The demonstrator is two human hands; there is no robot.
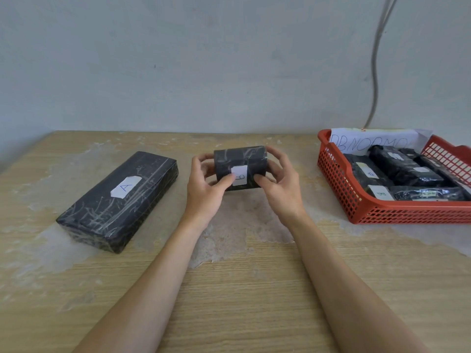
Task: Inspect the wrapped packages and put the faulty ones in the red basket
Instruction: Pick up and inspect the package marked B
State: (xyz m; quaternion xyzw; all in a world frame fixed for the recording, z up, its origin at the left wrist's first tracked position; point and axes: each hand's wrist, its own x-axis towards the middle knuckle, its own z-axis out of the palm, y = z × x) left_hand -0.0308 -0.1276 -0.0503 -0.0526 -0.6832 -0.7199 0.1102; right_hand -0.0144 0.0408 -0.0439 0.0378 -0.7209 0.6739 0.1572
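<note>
While both hands grip it, the scene from the head view:
Small package: black wrap, white "B" label, raised above the counter, left of the red basket.
Left hand: clasping its left end.
Right hand: clasping its right end.
Long package: labelled "A", flat, farther left of the basket.
Basket: several black packages inside.

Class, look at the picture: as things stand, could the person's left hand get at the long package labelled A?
Probably yes, once freed. The left hand now helps hold the small package, but the package labelled A lies in the open on the table with nothing between them.
</note>
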